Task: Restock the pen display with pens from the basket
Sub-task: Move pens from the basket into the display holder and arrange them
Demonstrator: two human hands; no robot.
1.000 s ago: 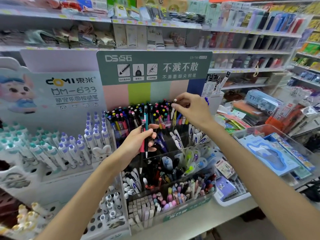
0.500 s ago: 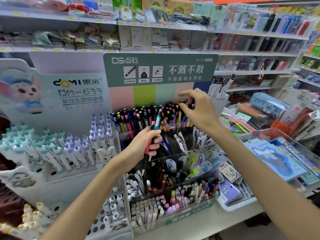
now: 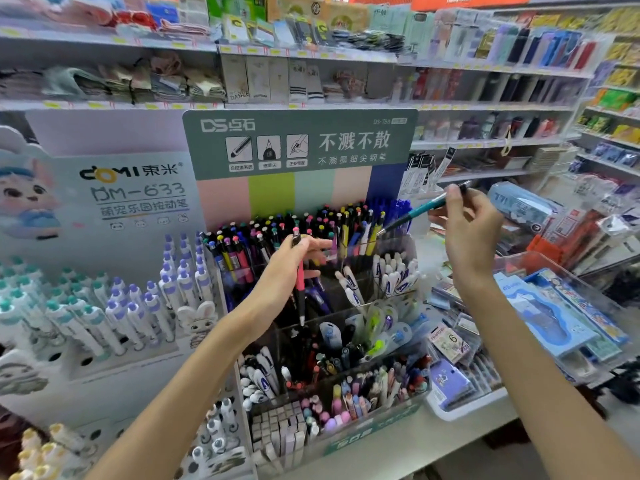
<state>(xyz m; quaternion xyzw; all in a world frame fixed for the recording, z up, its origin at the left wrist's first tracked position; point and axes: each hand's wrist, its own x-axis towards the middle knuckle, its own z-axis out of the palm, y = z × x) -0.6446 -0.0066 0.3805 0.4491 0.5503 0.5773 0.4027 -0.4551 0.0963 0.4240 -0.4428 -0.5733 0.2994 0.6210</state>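
Observation:
The tiered clear pen display stands in front of me under a green header card. Its top row holds several upright pens with coloured caps. My left hand is closed on a red and black pen, held upright, tip down, over the display's middle tier. My right hand is raised to the right of the display and pinches the black end of a teal pen, which slants down to the left toward the top row. No basket is visible.
A white display of purple and teal capped pens stands to the left. A white tray of small packets and a clear bin of blue packaged sets sit to the right. Stocked shelves run behind.
The teal pen has passed from my left hand to my right. My right hand has lifted off the top row and swung right with it. My left hand now holds only the red pen.

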